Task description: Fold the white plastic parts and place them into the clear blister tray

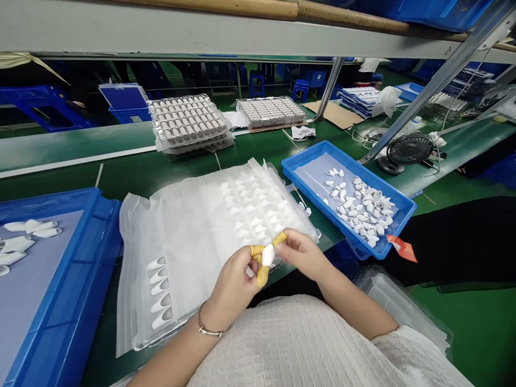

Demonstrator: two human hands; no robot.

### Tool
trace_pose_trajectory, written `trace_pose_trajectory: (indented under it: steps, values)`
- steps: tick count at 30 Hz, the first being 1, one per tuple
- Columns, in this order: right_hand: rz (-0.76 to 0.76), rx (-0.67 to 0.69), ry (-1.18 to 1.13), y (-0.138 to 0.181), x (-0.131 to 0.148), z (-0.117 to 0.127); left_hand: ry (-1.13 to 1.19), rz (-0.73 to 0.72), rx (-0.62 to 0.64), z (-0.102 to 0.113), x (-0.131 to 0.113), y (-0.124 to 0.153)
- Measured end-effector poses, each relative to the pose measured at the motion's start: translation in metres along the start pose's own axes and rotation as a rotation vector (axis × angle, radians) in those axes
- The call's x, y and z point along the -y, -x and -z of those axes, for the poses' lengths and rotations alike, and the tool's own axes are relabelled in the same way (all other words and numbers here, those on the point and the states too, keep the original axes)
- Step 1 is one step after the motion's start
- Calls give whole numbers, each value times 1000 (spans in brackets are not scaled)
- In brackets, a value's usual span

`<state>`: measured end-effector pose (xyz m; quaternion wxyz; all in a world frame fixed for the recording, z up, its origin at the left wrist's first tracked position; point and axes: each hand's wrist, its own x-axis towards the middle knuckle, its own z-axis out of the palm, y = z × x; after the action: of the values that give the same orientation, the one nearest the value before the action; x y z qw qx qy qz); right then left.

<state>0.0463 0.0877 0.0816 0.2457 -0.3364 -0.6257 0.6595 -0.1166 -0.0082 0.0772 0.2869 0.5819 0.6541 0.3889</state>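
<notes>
My left hand [245,271], with yellow finger cots on the thumb and fingers, pinches a small white cup-shaped piece [268,255] in front of my body. My right hand [300,251] comes in from the other side, its yellow-capped fingertip pressed against the top of the same piece. Beneath both hands lies a clear tray covered with white foam sheet [187,220]. Rows of small white pieces [258,199] show faintly at the right part of this tray. Several larger white slipper-shaped pieces [160,289] line its left edge.
A blue bin [290,165] on the right holds many small white pieces. Another blue bin [91,236] on the left holds longer white ones. Stacked filled trays [189,121] stand behind, and a black fan [409,149] sits at the right. A metal shelf beam [226,32] crosses above.
</notes>
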Motion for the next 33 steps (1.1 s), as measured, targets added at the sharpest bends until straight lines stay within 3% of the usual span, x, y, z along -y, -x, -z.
trace_pose_trajectory:
  steps: [4,11,17,22,26,30,33]
  values:
    - [10,0,108,3,3,-7,-76,-59,-17,-1,1,-1]
    - [-61,-99,-21,-10,-8,1,-43,-53,-11,1,-1,0]
    - [12,8,-43,-6,-4,-4,-75,-46,27,-1,2,-2]
    - [-239,49,-365,-12,-7,-7,166,0,45,-1,2,-2]
    - [-384,87,-625,-15,-13,-8,191,-5,66,-1,2,-2]
    - [-390,138,-629,-8,-18,-14,153,-27,32,-1,2,6]
    - [-376,168,-502,-3,-7,-15,89,-50,-17,12,8,15]
